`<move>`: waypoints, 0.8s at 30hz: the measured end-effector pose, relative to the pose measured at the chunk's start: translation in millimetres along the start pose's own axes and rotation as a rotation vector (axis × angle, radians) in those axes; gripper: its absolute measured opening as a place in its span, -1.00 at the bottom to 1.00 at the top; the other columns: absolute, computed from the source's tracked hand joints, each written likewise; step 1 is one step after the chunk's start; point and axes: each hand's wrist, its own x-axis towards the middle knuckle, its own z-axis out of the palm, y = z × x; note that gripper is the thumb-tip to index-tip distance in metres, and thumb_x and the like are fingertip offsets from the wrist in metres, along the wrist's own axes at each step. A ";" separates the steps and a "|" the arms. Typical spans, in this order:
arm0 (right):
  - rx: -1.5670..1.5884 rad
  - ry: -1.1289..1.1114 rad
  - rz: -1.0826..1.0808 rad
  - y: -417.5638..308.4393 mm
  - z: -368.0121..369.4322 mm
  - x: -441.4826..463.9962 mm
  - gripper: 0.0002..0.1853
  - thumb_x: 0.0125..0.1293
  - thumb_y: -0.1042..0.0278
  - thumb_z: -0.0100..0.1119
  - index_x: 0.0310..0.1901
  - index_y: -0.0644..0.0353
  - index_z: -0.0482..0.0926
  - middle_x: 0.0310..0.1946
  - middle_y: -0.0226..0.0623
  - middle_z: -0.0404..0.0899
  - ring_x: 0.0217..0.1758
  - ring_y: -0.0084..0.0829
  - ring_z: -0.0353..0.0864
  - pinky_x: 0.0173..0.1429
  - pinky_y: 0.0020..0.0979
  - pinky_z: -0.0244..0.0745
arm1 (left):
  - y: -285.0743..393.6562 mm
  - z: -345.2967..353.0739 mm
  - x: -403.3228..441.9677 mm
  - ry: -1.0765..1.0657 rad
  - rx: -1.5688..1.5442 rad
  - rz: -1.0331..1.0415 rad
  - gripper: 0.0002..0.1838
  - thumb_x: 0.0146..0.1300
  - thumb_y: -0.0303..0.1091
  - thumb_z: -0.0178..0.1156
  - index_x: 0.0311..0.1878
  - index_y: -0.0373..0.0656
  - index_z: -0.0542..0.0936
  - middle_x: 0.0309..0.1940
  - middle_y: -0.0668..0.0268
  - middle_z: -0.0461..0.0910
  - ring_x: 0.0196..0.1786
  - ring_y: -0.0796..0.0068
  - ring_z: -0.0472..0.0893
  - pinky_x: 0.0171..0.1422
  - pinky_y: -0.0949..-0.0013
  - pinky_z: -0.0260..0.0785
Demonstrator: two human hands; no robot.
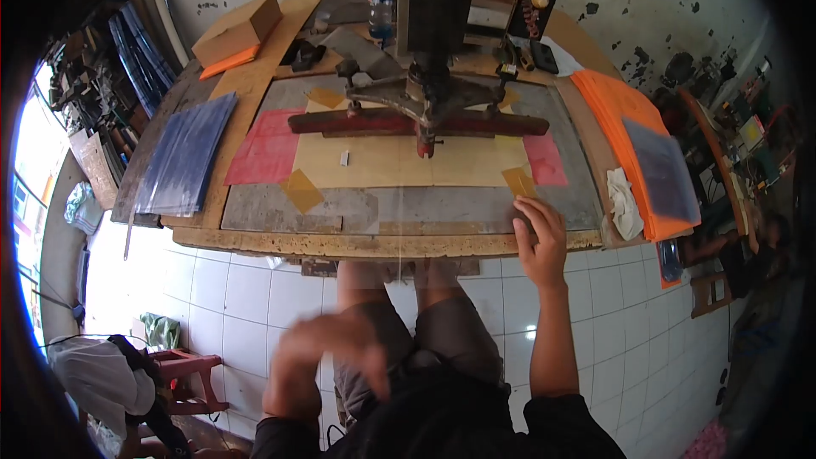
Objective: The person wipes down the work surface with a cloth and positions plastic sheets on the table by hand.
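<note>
Our right hand (544, 242): fingers (546, 213) curved and parted from the thumb, by the front edge of the metal plate (246, 214), nearest an amber patch (518, 179).
Our left hand (333, 343): blurred above our lap (459, 323); we cannot tell how its fingers stand.
Cream sheet (365, 167): flat on the plate, partly beneath the red bar (348, 124), pink sheets (263, 151) at both ends.
Bench (255, 242): we see blue clear sheets (185, 153) on its left, orange sheets (616, 123) on its right.

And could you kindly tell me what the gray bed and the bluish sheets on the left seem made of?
Gray bed: probably dull metal, judging by its flat, scuffed gray surface.
Bluish sheets: likely glossy plastic, perhaps clear vinyl, from their streaky highlights.
</note>
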 end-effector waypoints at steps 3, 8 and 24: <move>-0.140 0.122 -0.074 7.5 22.7 -39.3 -0.64 0.68 0.25 0.12 0.30 0.19 0.74 0.37 -0.29 0.74 0.54 -0.16 0.58 0.59 -0.03 0.32 | 35.3 45.9 18.2 -0.207 -0.307 0.331 -0.16 0.66 0.47 -0.02 0.28 -0.22 0.75 -0.37 0.09 0.84 -0.41 0.13 0.83 -0.24 0.13 0.62; -0.201 0.254 -0.132 19.0 47.1 -67.2 -0.42 0.83 0.04 -0.33 0.43 0.14 0.66 0.43 -0.29 0.71 0.62 -0.09 0.49 0.67 0.01 0.14 | 45.9 71.9 67.7 -0.404 -0.428 0.430 -0.27 0.63 0.40 0.11 0.40 -0.05 0.77 -0.41 0.21 0.71 -0.58 0.43 0.59 -0.44 0.35 0.23; -0.152 0.307 -0.118 22.7 57.1 -68.6 -0.24 0.81 -0.16 -0.54 0.38 0.19 0.64 0.39 -0.22 0.73 0.59 -0.06 0.50 0.68 0.03 0.08 | 39.0 74.1 82.9 -0.412 -0.473 0.434 -0.27 0.69 0.35 0.05 0.22 -0.18 0.81 -0.52 0.37 0.60 -0.66 0.56 0.43 -0.51 0.36 0.06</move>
